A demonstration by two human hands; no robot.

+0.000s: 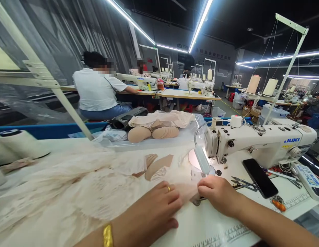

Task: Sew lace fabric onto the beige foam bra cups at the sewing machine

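Observation:
A small piece of sheer pale-pink fabric stretches between my two hands in front of the sewing machine. My left hand, with a ring and a gold bracelet, has its fingers curled at the fabric's left end; the thumb sits lower, partly apart. My right hand pinches the right end just below the lit lamp. The machine's needle area is mostly hidden behind the lamp and my right hand. Beyond my left hand lie beige cut pieces. Cream lace fabric spreads over the left of the table.
Right of the machine's needle lie thread snips, a black phone and an orange-handled item. Behind, a clear plastic bin holds beige round pads. Thread cones stand at left. A co-worker sits ahead.

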